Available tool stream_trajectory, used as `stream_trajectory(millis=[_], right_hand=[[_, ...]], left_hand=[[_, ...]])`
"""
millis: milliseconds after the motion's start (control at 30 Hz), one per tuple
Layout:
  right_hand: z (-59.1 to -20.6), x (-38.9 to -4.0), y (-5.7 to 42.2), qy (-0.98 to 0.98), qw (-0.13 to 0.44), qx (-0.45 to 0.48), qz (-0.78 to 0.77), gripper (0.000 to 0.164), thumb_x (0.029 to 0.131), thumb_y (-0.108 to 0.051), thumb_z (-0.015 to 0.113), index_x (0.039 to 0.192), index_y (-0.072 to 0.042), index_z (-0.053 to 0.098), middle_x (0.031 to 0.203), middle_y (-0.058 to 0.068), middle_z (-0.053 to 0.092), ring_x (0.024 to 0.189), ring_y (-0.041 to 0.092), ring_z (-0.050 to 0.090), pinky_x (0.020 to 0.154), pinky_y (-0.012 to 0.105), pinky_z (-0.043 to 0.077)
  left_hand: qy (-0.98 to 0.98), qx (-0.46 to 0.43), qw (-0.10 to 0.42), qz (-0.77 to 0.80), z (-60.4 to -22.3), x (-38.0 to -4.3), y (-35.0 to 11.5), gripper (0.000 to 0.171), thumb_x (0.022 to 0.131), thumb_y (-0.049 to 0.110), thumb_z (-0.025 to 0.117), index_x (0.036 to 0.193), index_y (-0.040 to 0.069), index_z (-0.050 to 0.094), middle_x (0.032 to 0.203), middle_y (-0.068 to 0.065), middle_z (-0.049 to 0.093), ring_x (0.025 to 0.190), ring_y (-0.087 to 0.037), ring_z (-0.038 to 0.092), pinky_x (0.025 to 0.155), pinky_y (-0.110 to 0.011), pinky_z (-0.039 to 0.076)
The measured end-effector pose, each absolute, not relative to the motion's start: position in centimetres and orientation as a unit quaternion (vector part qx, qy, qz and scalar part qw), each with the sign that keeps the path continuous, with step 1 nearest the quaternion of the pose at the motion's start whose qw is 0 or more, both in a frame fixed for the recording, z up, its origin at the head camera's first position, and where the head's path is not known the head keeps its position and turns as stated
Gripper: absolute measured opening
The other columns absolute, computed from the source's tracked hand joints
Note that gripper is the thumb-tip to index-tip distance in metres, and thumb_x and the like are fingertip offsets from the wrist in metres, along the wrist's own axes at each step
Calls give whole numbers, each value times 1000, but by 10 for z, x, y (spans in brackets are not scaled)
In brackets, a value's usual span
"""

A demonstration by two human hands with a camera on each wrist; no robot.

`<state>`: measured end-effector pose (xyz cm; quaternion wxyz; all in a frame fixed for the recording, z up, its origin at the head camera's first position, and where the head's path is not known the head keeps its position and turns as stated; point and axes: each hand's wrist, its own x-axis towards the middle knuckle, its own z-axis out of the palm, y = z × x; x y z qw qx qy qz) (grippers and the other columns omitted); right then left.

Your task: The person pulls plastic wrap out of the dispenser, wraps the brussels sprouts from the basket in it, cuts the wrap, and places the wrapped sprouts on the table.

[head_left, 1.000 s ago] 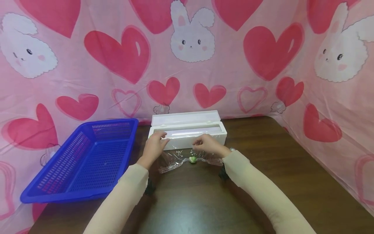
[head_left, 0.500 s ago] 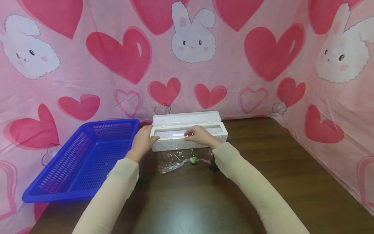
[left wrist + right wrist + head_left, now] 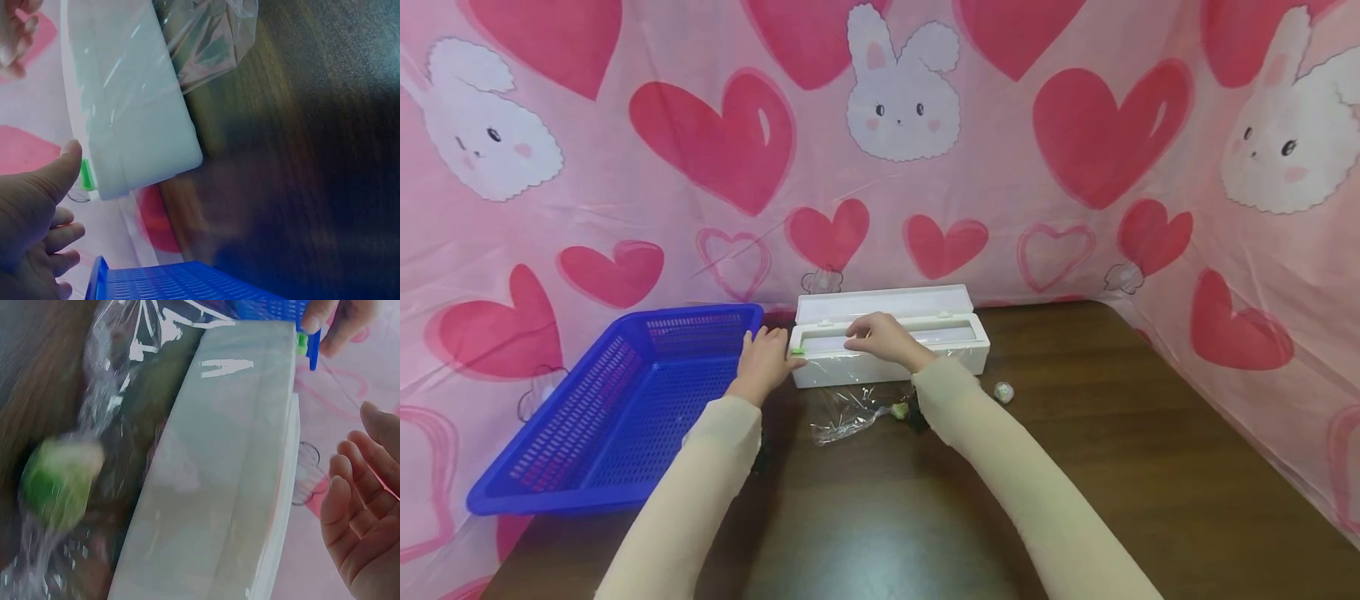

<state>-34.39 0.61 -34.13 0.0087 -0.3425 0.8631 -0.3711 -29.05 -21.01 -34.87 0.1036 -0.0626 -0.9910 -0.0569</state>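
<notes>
Okay, both hands at the long white box (image 3: 887, 367), smooth, hard-looking, rounded corners, near the counter's (image 3: 865, 517) far edge, flat lid (image 3: 883, 306) tipped back. My left hand (image 3: 762, 362) is at its left end, fingers spread apart, thumb right by the small green tab (image 3: 87, 175); can't tell if the thumb presses it. My right hand (image 3: 883, 337) hangs over the box's slot, fingers loosely curved and apart, no grip visible on anything. Clear film (image 3: 842, 417), thin, shiny, creased, runs down the box's front onto the counter. Roundish green vegetable (image 3: 59, 481), leafy-looking, pale at one end, sits in front of the box toward the counter's middle, film bunched into twists on both sides of it. Small pale ball (image 3: 1003, 392), shiny, lies right of the box, toward the far edge. Blue basket (image 3: 550, 503), slotted, plastic-looking, rectangular with a thick rim, along the counter's left edge. Counter dark brown, wood-grained, slight gloss. Pink wrinkled fabric (image 3: 970, 192) behind, hearts and rabbits printed on it.
</notes>
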Motion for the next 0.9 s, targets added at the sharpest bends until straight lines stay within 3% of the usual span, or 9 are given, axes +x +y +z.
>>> stream_trajectory(millis=[300,500,900], right_hand=[[-351,-342,-31,858,-16,-342,-383,25,84,-14,67,103,2,66,80,6,63,71,16,55,64,24,44],[-356,-339,-48,859,-34,-343,-377,21,85,-11,65,101,2,68,87,9,66,78,18,58,66,24,45],[-360,-339,-71,891,-39,-316,-325,20,86,-19,65,102,-8,70,92,3,66,82,14,58,69,25,45]], left_hand=[[-999,-21,45,-2,-349,-295,-203,61,87,43,60,124,-5,51,127,-20,50,126,-42,31,102,-60,11],[-999,-32,33,12,-351,-296,-200,60,88,39,59,123,-8,48,121,-22,52,116,-38,41,100,-51,24],[-998,-34,45,26,-354,-294,-200,53,89,36,59,116,-9,55,117,-22,56,118,-40,41,102,-52,22]])
